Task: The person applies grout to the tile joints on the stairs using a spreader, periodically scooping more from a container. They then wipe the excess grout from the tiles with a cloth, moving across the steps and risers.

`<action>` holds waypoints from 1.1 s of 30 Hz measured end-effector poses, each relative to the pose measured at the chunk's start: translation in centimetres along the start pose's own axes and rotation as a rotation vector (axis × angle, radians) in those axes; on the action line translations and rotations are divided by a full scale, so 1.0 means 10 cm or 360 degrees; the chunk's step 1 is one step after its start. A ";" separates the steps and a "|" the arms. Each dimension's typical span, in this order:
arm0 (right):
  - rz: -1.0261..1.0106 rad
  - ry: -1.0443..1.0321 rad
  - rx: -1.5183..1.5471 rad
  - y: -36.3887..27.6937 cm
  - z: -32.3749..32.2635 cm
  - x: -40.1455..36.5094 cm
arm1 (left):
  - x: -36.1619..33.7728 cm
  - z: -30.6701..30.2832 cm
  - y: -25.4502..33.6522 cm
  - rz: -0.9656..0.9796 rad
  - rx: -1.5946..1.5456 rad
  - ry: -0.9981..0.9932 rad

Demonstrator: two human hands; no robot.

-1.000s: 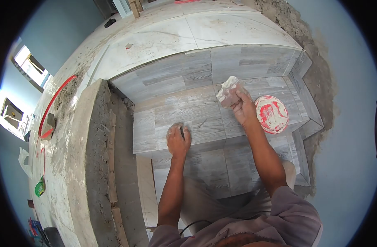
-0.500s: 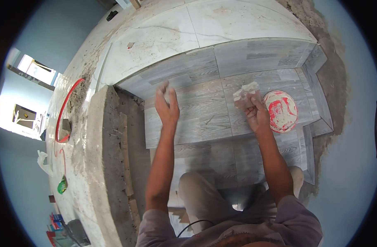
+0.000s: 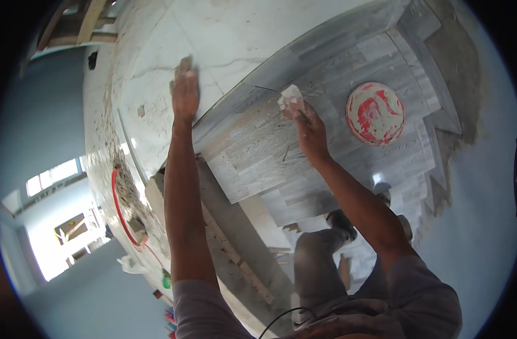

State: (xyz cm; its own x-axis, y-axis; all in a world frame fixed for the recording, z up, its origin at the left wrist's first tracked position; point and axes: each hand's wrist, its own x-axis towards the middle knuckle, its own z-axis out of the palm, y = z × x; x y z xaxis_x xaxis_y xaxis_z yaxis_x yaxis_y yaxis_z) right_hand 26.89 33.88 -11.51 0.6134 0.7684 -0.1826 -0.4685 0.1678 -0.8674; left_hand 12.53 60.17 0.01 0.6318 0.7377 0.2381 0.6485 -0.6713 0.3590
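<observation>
My left hand (image 3: 185,93) is stretched out over the white marbled floor tile (image 3: 213,34) above the top step, its fingers extended and seemingly flat on the surface. Between the fingers of my right hand (image 3: 312,127) is a small flat scraper (image 3: 293,97), its edge loaded with white paste. It is held above the grey wood-look stair tread (image 3: 258,141), close to the joint under the riser (image 3: 292,68). To the right of that hand, a round red container (image 3: 376,113) smeared with white paste rests on the tread.
A rough concrete edge (image 3: 230,220) borders the stairs on the left, with a drop beside it. A red hose (image 3: 118,209) lies on the dusty floor at left. Lower steps lie under my legs, and a blue wall (image 3: 484,226) rises on the right.
My left hand has moved up from the riser onto the white floor tile. The right hand, with the scraper, has shifted up and left, away from the red container. My view has turned and leaned forward.
</observation>
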 end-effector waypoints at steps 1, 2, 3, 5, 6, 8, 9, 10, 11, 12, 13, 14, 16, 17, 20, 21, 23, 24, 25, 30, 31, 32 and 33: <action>0.0044 0.0072 0.0018 0.05 0.08 0.02 | 0.00 -0.02 -0.02 0.0013 -0.0014 0.0023; -0.0125 0.0086 -0.0158 0.11 0.14 0.02 | 0.00 -0.01 -0.04 0.0015 0.0000 0.0000; -0.0290 0.0088 -0.0346 0.16 0.21 0.01 | -0.01 0.02 -0.03 0.0013 0.0010 -0.0017; -0.0250 0.0188 -0.0413 0.22 0.39 -0.04 | -0.02 0.03 0.02 0.0014 -0.0054 -0.0053; -0.0329 0.0256 -0.0427 0.24 0.51 -0.05 | 0.00 0.02 0.04 0.0012 -0.0103 0.0000; -0.0478 0.0357 -0.0475 0.27 0.73 -0.03 | 0.03 0.03 0.11 -0.0013 -0.0086 -0.0014; -0.0450 0.0393 -0.0481 0.28 0.83 -0.05 | 0.00 0.02 0.12 -0.0065 -0.0052 0.0015; -0.0423 0.0500 -0.0410 0.29 0.93 -0.07 | 0.01 0.00 0.11 -0.0012 0.0008 -0.0031; -0.0422 0.0608 -0.0345 0.30 1.01 -0.03 | 0.03 0.02 0.10 0.0010 -0.0014 -0.0052; -0.0374 0.0683 -0.0215 0.26 1.10 -0.01 | 0.02 0.03 0.09 -0.0022 -0.0004 -0.0045; -0.0368 0.0712 -0.0221 0.29 1.22 0.01 | 0.00 0.02 0.08 -0.0056 0.0014 -0.0040; -0.0382 0.0798 -0.0375 0.32 1.35 0.04 | 0.01 0.03 0.06 -0.0040 0.0001 -0.0061; -0.0416 0.0910 -0.0421 0.45 1.58 0.08 | 0.00 0.03 0.08 -0.0105 0.0005 -0.0056; -0.0398 0.0939 -0.0424 0.50 1.60 0.03 | 0.00 0.01 0.09 -0.0096 0.0002 -0.0088; -0.0431 0.0790 -0.0548 0.57 1.48 -0.13 | -0.02 0.01 0.12 -0.0121 0.0029 -0.0107; -0.0497 0.0730 -0.0663 0.56 1.39 -0.20 | -0.02 0.00 0.12 -0.0135 0.0053 -0.0121; -0.0584 0.0678 -0.0781 0.48 1.25 -0.11 | 0.03 0.01 0.14 -0.0132 0.0066 -0.0120; -0.0495 0.0850 -0.0678 0.38 1.18 0.03 | 0.02 0.02 0.14 -0.0149 0.0056 -0.0113; -0.0402 0.1018 -0.0571 0.34 1.15 0.10 | 0.01 0.02 0.14 -0.0169 0.0049 -0.0106; -0.0494 0.0650 -0.0620 0.29 1.38 -0.17 | 0.01 0.02 0.14 -0.0165 0.0057 -0.0086; -0.0609 0.0669 -0.0572 0.28 1.31 -0.15 | 0.01 0.02 0.15 -0.0203 0.0061 -0.0117; -0.0727 0.0679 -0.0517 0.28 1.28 -0.12 | 0.01 0.03 0.15 -0.0203 0.0060 -0.0121; -0.0723 0.0675 -0.0515 0.27 1.30 -0.08 | 0.01 0.03 0.13 -0.0204 0.0050 -0.0123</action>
State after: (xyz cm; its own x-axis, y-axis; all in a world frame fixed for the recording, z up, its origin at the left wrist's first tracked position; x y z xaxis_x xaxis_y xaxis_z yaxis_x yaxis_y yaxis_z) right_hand 16.87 41.71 -7.65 0.9296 0.3473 0.1231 0.0657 0.1726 -0.9828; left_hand 13.60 59.33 0.23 0.5731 0.8104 0.1212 0.7380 -0.5748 0.3534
